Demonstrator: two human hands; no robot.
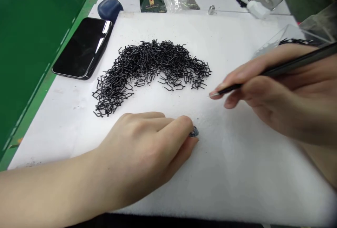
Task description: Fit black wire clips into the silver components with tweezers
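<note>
My left hand (150, 143) rests on the white work surface (237, 186), its thumb and index finger pinching a small, shiny, dark bluish piece (194, 132). Most of that piece is hidden by the fingers. Held like a pen in my right hand (276, 91) is a slim black pen-shaped tool (292, 61) with a fine pale tip, pointing left above the surface. Beyond both hands lies a curved heap of small black forked parts (155, 59); several lie looser along its inner edge. The tool's tip is apart from the heap and from the bluish piece.
A black smartphone (84, 47) lies at the left, beside a dark blue rounded object (109, 8). At the back are a green packet (152, 0), clear plastic bags (181, 1) and a small metal piece (211, 9). A clear box (279, 40) with black parts stands behind my right hand.
</note>
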